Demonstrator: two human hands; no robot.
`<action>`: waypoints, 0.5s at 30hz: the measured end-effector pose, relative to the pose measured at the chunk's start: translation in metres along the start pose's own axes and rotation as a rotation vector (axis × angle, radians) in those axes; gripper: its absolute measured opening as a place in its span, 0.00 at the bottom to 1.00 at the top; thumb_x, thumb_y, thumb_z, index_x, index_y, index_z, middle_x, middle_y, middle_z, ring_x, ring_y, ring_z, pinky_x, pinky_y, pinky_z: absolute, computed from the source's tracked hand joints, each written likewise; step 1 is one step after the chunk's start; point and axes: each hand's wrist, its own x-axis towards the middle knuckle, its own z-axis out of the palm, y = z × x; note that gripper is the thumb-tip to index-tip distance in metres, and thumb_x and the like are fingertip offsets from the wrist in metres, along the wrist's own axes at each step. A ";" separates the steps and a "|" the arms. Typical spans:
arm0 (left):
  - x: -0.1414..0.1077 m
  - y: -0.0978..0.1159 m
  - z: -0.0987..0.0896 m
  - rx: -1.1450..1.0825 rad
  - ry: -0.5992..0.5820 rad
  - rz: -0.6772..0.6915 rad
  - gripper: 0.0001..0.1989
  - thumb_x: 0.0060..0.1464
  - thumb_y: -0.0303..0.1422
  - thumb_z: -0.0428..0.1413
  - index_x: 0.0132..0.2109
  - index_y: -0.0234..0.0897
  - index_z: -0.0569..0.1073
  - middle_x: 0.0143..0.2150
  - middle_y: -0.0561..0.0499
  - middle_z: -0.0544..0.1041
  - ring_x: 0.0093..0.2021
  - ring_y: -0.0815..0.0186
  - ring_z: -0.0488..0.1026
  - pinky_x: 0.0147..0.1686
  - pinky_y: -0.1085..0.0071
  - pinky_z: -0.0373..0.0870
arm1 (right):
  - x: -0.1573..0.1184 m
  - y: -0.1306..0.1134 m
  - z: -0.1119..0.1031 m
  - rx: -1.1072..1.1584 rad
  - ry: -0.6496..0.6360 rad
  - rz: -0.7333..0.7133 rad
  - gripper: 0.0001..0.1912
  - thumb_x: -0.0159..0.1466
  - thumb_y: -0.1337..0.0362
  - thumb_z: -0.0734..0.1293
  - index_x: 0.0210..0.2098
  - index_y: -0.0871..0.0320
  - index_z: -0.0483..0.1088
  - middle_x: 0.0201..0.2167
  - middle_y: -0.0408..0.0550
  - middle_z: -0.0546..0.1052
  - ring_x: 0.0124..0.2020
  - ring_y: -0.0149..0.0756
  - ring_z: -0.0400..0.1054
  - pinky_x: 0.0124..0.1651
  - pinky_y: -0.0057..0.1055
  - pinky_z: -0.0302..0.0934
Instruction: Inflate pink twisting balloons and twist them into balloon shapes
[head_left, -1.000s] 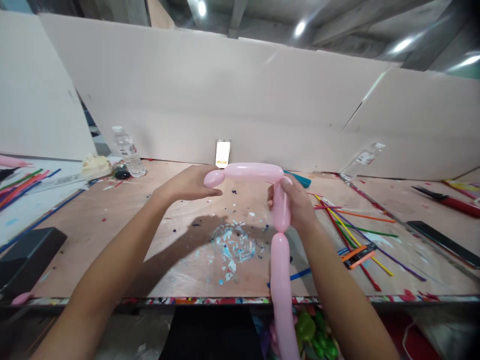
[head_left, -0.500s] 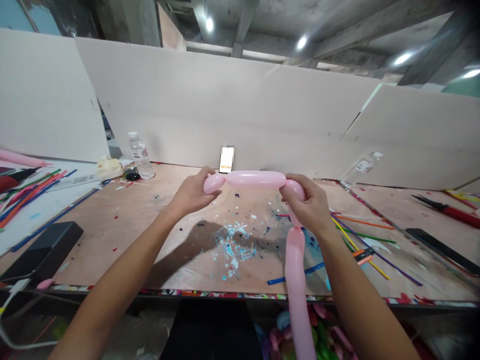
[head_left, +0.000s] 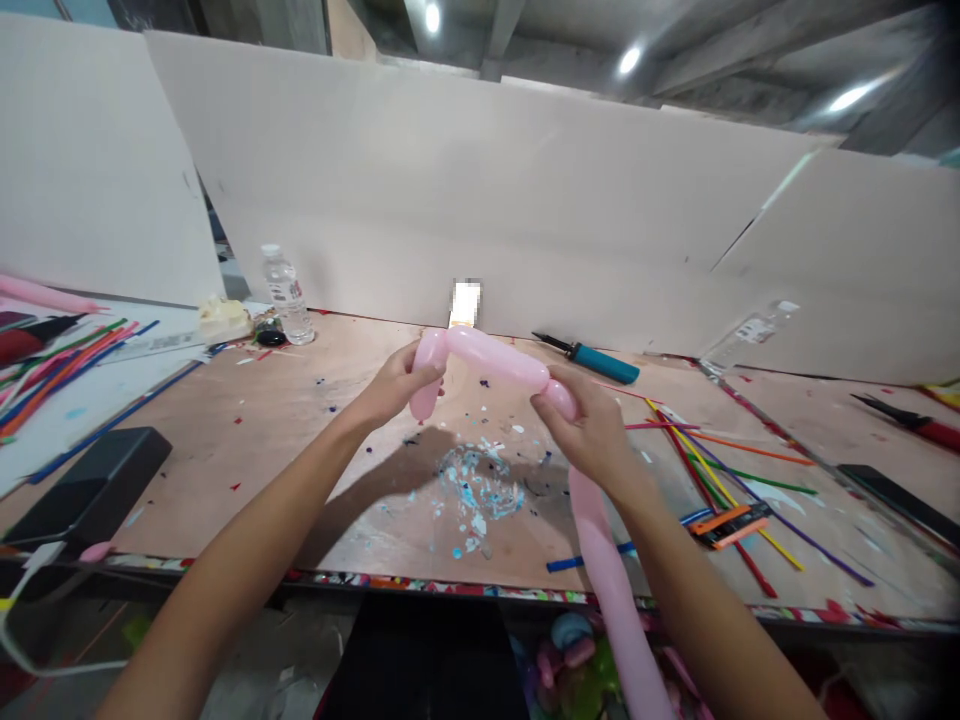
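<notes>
A long pink modelling balloon (head_left: 499, 358), twisted into segments, is stretched between my two hands above the table. My left hand (head_left: 397, 385) is closed on the short end segment, which points down with its tip showing below the fingers. From there a longer segment slopes down to the right. My right hand (head_left: 589, 420) grips a short, round segment just past the second twist; part of it is hidden by the fingers. Below the right hand, the long untwisted part of the balloon hangs past the table's front edge.
A blue balloon pump (head_left: 604, 362) lies by the white partition (head_left: 450, 180), near a phone (head_left: 466, 303). Thin coloured balloons (head_left: 739, 480) and an orange-black cutter (head_left: 731, 525) lie at the right. Bottles (head_left: 288, 295) stand at the back. A black box (head_left: 90, 485) sits left.
The left end segment has turned to point downward, and the middle segment now slopes down to the right. My right hand has moved lower and slightly left. The blue pump has come into sight.
</notes>
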 end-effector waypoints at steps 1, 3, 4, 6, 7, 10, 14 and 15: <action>0.001 -0.002 0.000 -0.089 0.028 0.002 0.19 0.48 0.41 0.59 0.45 0.35 0.69 0.33 0.51 0.71 0.30 0.67 0.71 0.32 0.67 0.72 | -0.002 -0.005 0.004 0.017 -0.042 0.016 0.19 0.64 0.56 0.63 0.51 0.58 0.69 0.47 0.54 0.76 0.48 0.45 0.69 0.50 0.40 0.61; 0.001 -0.004 0.000 -0.166 0.090 0.029 0.20 0.45 0.38 0.62 0.44 0.35 0.68 0.32 0.52 0.72 0.30 0.67 0.73 0.32 0.67 0.73 | -0.005 -0.013 0.011 0.054 -0.133 0.059 0.19 0.66 0.55 0.60 0.51 0.58 0.68 0.47 0.53 0.76 0.47 0.44 0.69 0.49 0.39 0.61; 0.000 -0.004 0.000 -0.156 0.111 0.044 0.21 0.44 0.37 0.63 0.45 0.36 0.67 0.32 0.52 0.73 0.29 0.67 0.73 0.31 0.68 0.73 | -0.006 -0.014 0.012 0.074 -0.164 0.080 0.19 0.66 0.54 0.59 0.51 0.57 0.68 0.45 0.52 0.76 0.46 0.44 0.70 0.48 0.39 0.61; -0.003 -0.002 -0.002 -0.069 0.148 0.080 0.24 0.43 0.36 0.64 0.45 0.37 0.65 0.31 0.53 0.73 0.27 0.68 0.73 0.27 0.70 0.72 | -0.005 -0.013 0.013 0.112 -0.187 0.134 0.18 0.67 0.53 0.58 0.50 0.56 0.69 0.41 0.50 0.77 0.41 0.43 0.71 0.44 0.38 0.62; -0.005 -0.001 -0.003 -0.007 0.170 0.107 0.24 0.42 0.36 0.64 0.45 0.37 0.64 0.30 0.54 0.73 0.26 0.69 0.72 0.26 0.71 0.71 | -0.004 -0.010 0.012 0.132 -0.183 0.164 0.19 0.67 0.53 0.58 0.50 0.56 0.69 0.38 0.49 0.76 0.38 0.41 0.71 0.42 0.37 0.63; -0.009 0.000 -0.006 0.172 0.228 0.186 0.24 0.40 0.35 0.66 0.43 0.38 0.64 0.32 0.55 0.71 0.28 0.71 0.70 0.27 0.74 0.68 | 0.002 0.004 0.006 0.219 -0.159 0.249 0.19 0.66 0.50 0.58 0.48 0.55 0.68 0.31 0.45 0.74 0.28 0.36 0.70 0.33 0.33 0.63; -0.009 0.001 -0.005 0.321 0.233 0.265 0.22 0.40 0.34 0.65 0.43 0.38 0.66 0.36 0.53 0.71 0.33 0.70 0.70 0.32 0.74 0.66 | 0.005 0.016 -0.004 0.312 -0.181 0.300 0.19 0.65 0.49 0.60 0.46 0.55 0.68 0.28 0.43 0.70 0.24 0.34 0.68 0.28 0.30 0.62; -0.010 0.002 -0.004 0.347 0.229 0.286 0.21 0.41 0.34 0.65 0.42 0.38 0.67 0.37 0.53 0.71 0.35 0.69 0.70 0.33 0.73 0.67 | 0.004 0.017 -0.005 0.321 -0.192 0.302 0.19 0.65 0.49 0.60 0.46 0.55 0.68 0.28 0.43 0.70 0.24 0.34 0.68 0.28 0.30 0.62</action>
